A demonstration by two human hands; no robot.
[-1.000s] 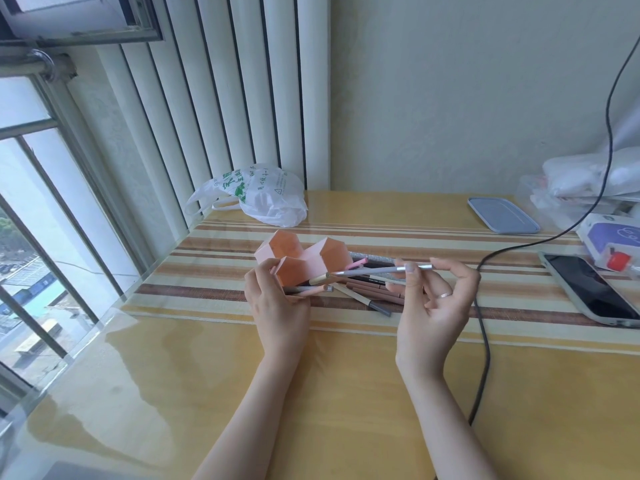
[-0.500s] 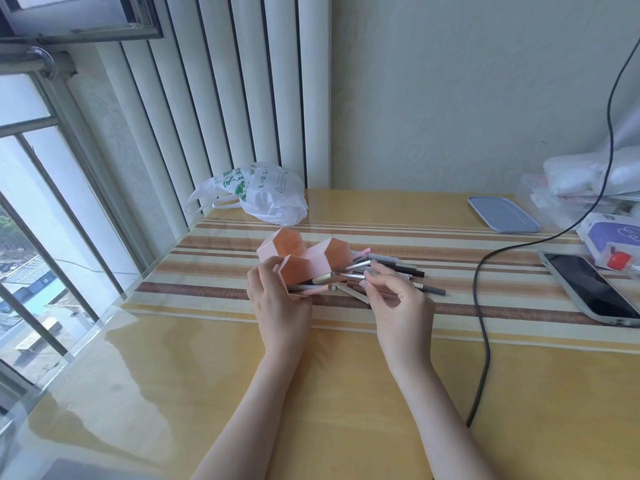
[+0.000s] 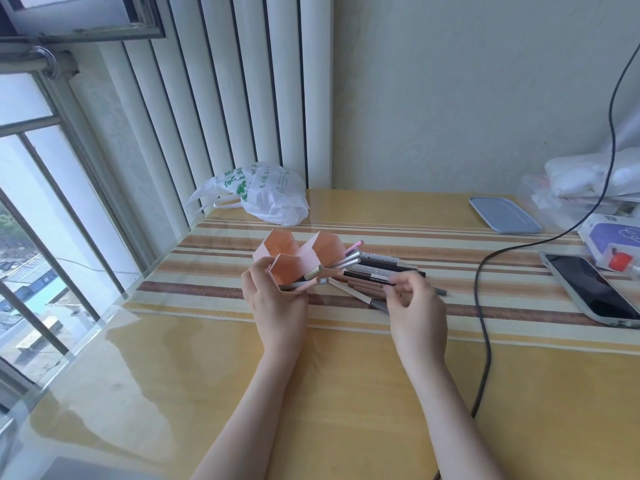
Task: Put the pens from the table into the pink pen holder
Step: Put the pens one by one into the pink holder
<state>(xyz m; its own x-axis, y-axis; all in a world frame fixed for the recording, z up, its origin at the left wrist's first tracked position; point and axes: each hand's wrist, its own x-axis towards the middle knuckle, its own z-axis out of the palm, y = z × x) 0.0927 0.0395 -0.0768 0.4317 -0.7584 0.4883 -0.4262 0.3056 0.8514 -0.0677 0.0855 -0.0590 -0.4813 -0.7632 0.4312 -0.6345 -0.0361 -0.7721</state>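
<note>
The pink pen holder (image 3: 304,254), made of hexagonal compartments, lies tipped on its side on the striped mat, its openings facing me and to the right. My left hand (image 3: 277,299) grips its near edge. Several pen ends stick out of its right and front compartments. A loose pile of pens (image 3: 377,268) lies just right of the holder. My right hand (image 3: 415,306) pinches a dark pen (image 3: 367,277) by its right end, just above the pile, with its other end pointing at the holder.
A white plastic bag (image 3: 263,192) sits behind the holder. A black cable (image 3: 485,320) runs down the table right of my right hand. A phone (image 3: 592,289), a blue lid (image 3: 504,214) and boxes lie at the far right.
My right hand pushed a silvery pen into the holder, dropped onto the pile and now pinches a dark pen. My left hand stayed on the holder.
</note>
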